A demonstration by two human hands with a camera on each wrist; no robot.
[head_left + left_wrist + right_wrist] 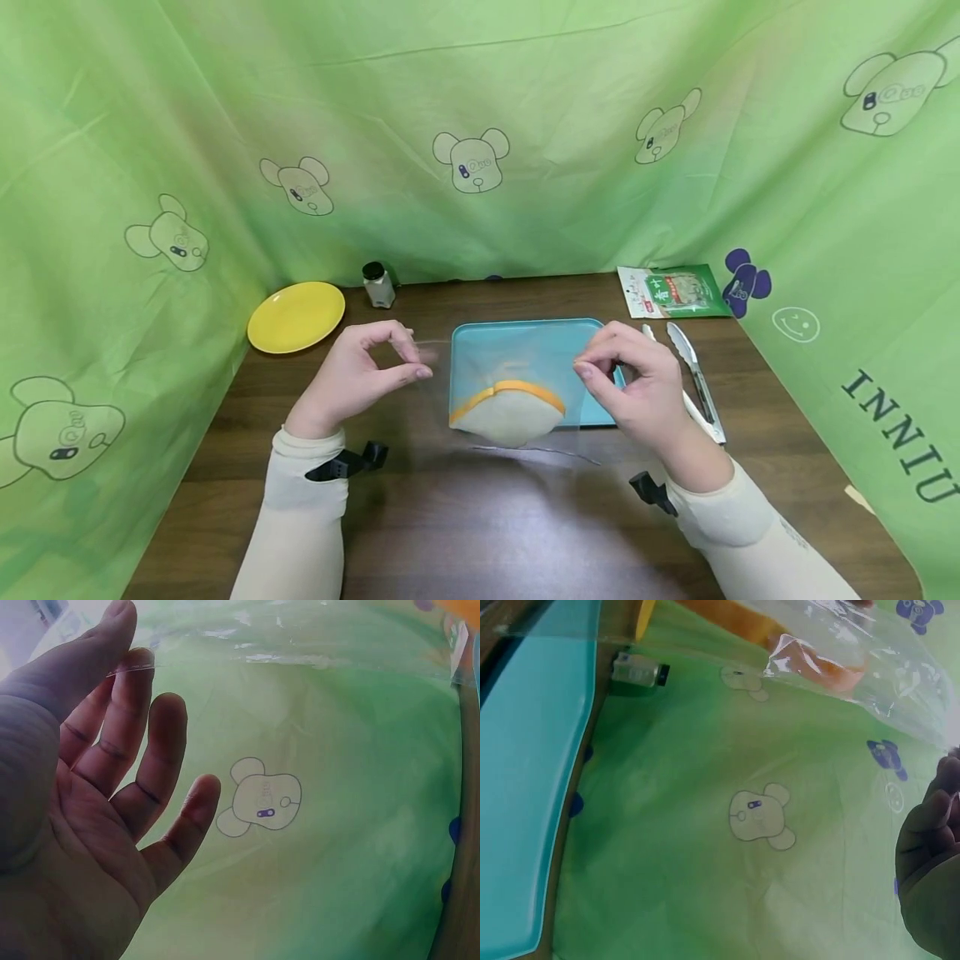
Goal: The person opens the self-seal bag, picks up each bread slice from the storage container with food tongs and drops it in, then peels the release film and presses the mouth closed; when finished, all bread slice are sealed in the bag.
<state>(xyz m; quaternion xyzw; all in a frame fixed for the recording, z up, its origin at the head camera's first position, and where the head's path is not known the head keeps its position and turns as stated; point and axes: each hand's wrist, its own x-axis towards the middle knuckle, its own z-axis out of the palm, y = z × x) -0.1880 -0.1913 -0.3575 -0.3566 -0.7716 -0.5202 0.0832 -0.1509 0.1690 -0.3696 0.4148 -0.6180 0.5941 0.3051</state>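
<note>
Between the hands hangs a clear plastic bag (435, 400) (300, 645) (907, 694), holding a pale, rounded piece with an orange edge (513, 417) in its lower part. My left hand (352, 379) (105, 772) pinches the bag's upper left between thumb and forefinger, the other fingers loosely bent. At the upper right, my right hand (637, 383) (934, 855) pinches the plastic with its fingertips. The bag is in front of a blue tray (525, 323) (532, 765), which shows through it.
A yellow plate (296, 317) and a small black-capped jar (378, 287) (637, 670) stand at the back left. Back right lies a green and white packet (675, 292). Metal tongs (697, 375) and a white utensil, partly hidden, lie beside the tray's right side. Green curtains surround the table.
</note>
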